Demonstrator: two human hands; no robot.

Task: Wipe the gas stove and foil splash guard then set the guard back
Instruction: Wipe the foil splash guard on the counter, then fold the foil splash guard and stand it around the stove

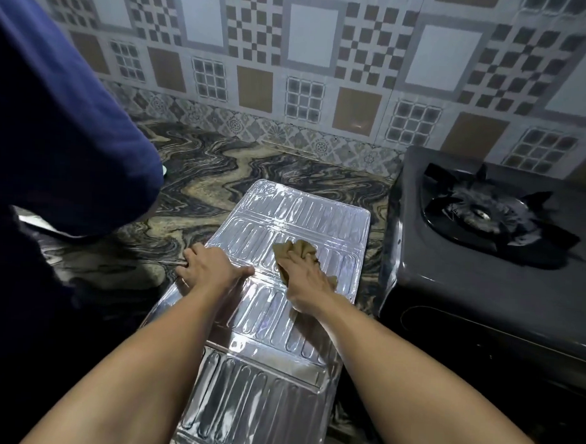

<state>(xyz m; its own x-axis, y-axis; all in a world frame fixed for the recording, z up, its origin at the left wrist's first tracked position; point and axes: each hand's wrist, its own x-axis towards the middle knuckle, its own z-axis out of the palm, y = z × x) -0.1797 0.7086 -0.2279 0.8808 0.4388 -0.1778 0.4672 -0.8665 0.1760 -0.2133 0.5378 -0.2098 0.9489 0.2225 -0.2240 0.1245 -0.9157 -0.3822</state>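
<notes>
Down the middle of the head view, the foil splash guard (283, 308) lies flat on the marbled tabletop (220, 172), unfolded into ribbed panels. Its long axis runs from the lower centre of the frame up toward the tiled wall (310, 56), leaning slightly to the right at the far end, and its embossed ribs run the same way. Creases cross it between panels.

Left hand (207, 264) rests on the guard's left edge at mid-frame, thumb stretched out to the right along a crease, fingers bent over the edge and touching the tabletop; it presses the sheet down. Right hand (308, 280), just to its right, grips a crumpled tan cloth (292, 253) and holds it against the foil on the second panel from the far end.

At the right of the frame sits the gas stove (483, 261), dark grey, just beside the guard's right edge, with one black burner and its pan support toward the upper right. A dark blue sleeve (63, 114) fills the upper left. No container shows plainly, and no writing can be read.
</notes>
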